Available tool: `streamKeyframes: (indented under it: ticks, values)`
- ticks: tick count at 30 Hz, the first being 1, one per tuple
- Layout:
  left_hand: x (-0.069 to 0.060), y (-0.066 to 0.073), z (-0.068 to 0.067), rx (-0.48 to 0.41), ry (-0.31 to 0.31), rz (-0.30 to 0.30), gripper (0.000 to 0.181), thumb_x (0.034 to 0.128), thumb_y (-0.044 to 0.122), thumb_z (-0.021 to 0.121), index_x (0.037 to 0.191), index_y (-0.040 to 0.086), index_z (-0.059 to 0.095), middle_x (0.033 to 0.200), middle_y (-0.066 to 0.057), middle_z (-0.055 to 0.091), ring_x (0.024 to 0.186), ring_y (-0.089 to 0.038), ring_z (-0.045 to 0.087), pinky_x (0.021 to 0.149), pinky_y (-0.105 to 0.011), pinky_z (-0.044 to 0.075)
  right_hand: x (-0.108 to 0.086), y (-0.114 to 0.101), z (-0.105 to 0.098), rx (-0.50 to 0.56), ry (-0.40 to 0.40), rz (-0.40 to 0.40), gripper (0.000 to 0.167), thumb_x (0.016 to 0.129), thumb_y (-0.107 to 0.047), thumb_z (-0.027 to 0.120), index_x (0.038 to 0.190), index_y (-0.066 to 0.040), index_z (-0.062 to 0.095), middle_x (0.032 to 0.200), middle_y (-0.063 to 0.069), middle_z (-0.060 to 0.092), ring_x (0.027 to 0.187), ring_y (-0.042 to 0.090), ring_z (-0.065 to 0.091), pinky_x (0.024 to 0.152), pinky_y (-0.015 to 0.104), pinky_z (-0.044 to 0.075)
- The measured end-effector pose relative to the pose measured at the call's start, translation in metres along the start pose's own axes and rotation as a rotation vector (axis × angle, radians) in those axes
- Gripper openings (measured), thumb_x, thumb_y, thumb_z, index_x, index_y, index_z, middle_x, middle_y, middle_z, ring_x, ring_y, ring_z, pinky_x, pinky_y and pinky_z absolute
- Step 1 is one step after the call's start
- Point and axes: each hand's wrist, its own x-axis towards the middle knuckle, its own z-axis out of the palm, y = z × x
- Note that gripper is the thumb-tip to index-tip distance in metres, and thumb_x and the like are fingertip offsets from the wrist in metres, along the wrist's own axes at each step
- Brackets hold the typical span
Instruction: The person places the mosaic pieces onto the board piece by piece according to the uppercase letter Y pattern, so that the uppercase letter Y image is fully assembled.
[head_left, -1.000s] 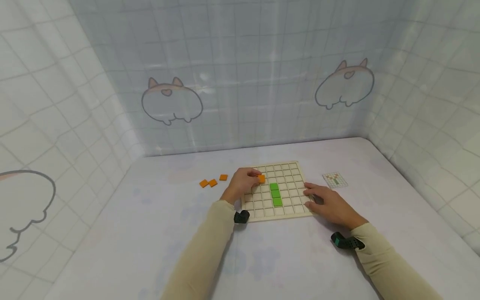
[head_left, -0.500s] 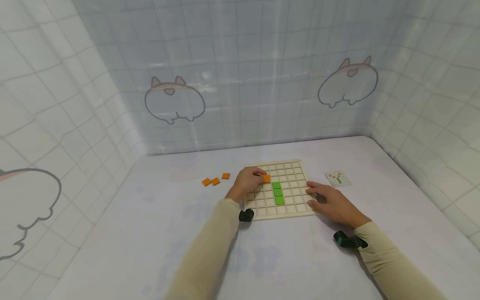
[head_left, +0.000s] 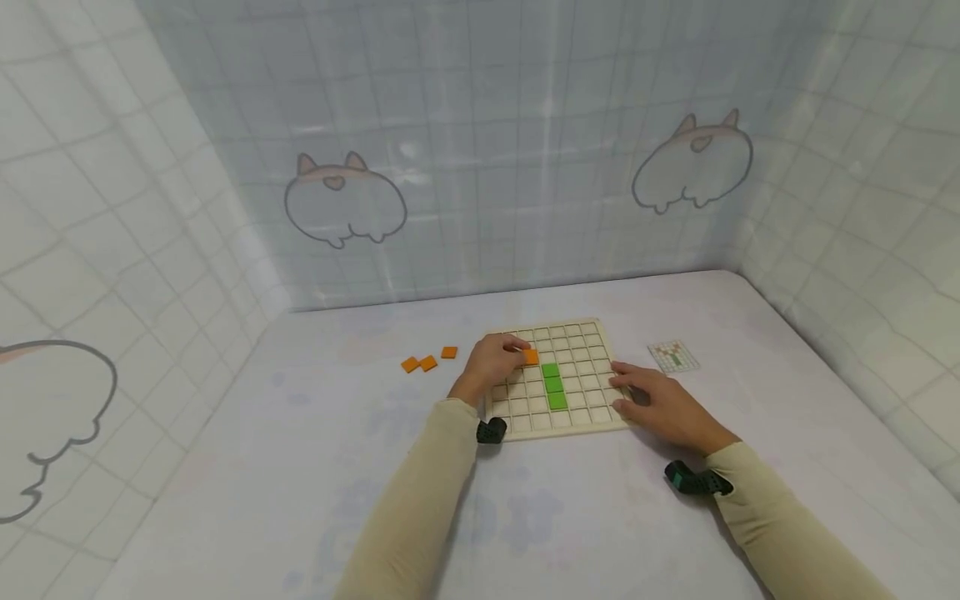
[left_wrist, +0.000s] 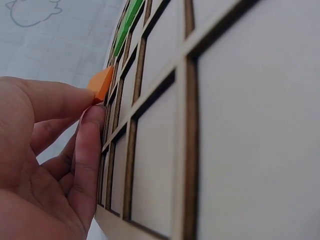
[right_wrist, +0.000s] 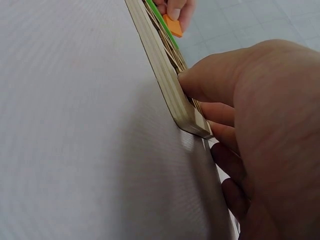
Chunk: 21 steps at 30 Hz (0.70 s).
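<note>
In the head view a pale wooden grid board (head_left: 592, 392) lies on the table, with a short column of green square tiles (head_left: 553, 385) in its cells. My left hand (head_left: 491, 365) pinches an orange square tile (left_wrist: 101, 82) between thumb and fingertips. That tile is tilted at the board's surface, up and left of the green column; whether it touches a cell I cannot tell. At the board's right edge rests my right hand (head_left: 667, 408), fingers loosely bent and thumb (right_wrist: 210, 77) over the rim near a corner.
Several loose orange tiles (head_left: 428, 363) lie on the table left of the board. To its right is a small card (head_left: 673, 357) printed with a coloured grid pattern. Tile-patterned walls (head_left: 480, 167) enclose the table at the back and sides.
The left hand has shifted slightly right with the orange tile, nearer the green column. My right hand stays at the board's edge. The view itself has swayed a little.
</note>
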Motion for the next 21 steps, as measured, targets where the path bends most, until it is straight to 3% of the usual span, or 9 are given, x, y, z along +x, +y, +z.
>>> streamKeyframes:
  ticks: [13,21]
  values:
    - [-0.0021,0.0013,0.0000,0.004,-0.008,-0.007,0.023,0.0975,0.019,0.062,0.116,0.021,0.075,0.117,0.002,0.067,0.102,-0.018,0.059,0.089,-0.038,0.050,0.0012,0.0000,0.0016,-0.008,0.014,-0.011,0.042,0.098,-0.027,0.067,0.133,-0.004,0.063,0.153,0.013,0.044,0.142,0.038,0.036,0.112,0.056,0.030]
    - [-0.0044,0.0037,0.0016,0.077,-0.021,-0.004,0.025,0.0968,0.019,0.062,0.118,0.020,0.075,0.118,0.000,0.066,0.111,-0.020,0.058,0.093,-0.039,0.049,-0.0002,0.0009,0.0034,-0.009,0.010,-0.007,0.043,0.098,-0.029,0.067,0.133,-0.004,0.063,0.153,0.013,0.044,0.142,0.039,0.036,0.112,0.057,0.029]
